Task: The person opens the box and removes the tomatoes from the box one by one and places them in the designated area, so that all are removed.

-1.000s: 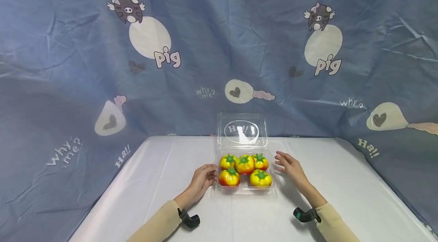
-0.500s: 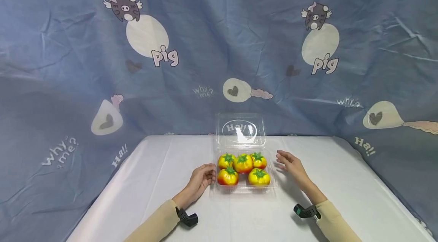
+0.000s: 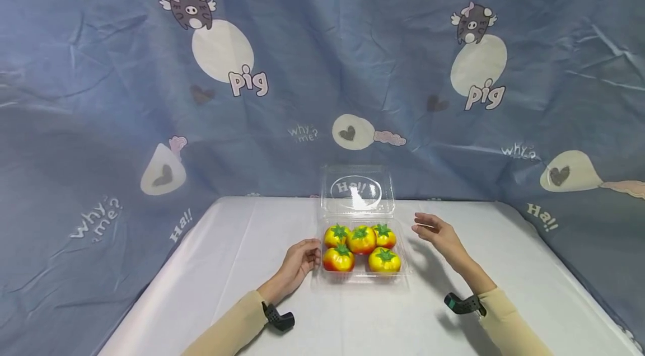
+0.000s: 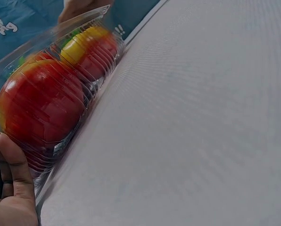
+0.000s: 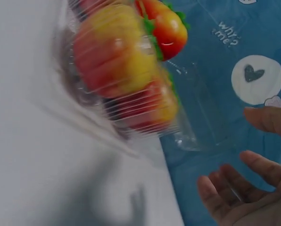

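Note:
A clear plastic clamshell box (image 3: 363,280) sits on the white table with several yellow-red toy tomatoes (image 3: 361,240) inside, each with a green leafy top. Its lid (image 3: 330,207) stands raised at the back. My left hand (image 3: 297,265) is at the box's left side, and the left wrist view has its fingers (image 4: 15,162) fairly straight against the ribbed wall. To the right of the box, my right hand (image 3: 443,239) hovers apart from it with nothing in its grasp. In the right wrist view its fingers (image 5: 260,167) are spread and loosely bent, next to the lid.
The white tabletop (image 3: 252,233) spreads out on both sides of the box. Behind it hangs a blue curtain (image 3: 302,37) printed with pigs and words. A dark wrist camera (image 3: 279,319) is strapped on the left wrist, another wrist camera (image 3: 462,304) on the right.
My right hand has moved away from the box, to the right and slightly upward. The left hand stays at the box's left side. The whole head view shifts slightly.

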{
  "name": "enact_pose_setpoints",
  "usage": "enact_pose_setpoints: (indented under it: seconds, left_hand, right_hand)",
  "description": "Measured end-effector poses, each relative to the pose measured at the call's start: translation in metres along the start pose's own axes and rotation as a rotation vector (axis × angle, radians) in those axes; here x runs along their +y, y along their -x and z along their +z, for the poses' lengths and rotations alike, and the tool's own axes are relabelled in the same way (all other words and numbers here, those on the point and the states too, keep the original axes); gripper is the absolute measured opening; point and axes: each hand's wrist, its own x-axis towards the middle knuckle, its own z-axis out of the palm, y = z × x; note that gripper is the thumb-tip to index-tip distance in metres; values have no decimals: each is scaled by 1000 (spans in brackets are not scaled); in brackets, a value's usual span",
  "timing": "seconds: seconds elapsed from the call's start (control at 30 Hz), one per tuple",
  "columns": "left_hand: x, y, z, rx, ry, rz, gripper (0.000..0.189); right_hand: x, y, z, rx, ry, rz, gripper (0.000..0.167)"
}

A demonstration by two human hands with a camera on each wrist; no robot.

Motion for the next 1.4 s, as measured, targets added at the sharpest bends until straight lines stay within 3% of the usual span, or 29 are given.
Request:
enact_pose_setpoints:
  seconds: [0.17,0.4,0.63,1.17,1.4]
  left_hand:
    - [-2,0,-2,5,9,-3,9]
    - [-2,-1,-1,-9,16,-1,7]
    - [-1,-1,-1,-4,21,3,8]
    - [-5,-1,-3,-12,4,2,8]
    - [-5,-3,-3,-11,7,1,9]
  right_hand:
    - [-10,-4,-4,-33,116,-35,58]
    - [-29,-9,-4,-127,151,-70,58]
    - [-42,-9,5,-247,146,-126,58]
    - [-41,-16,37,-361,140,-195,56]
    - [-44,-17,49,-377,105,-171,54]
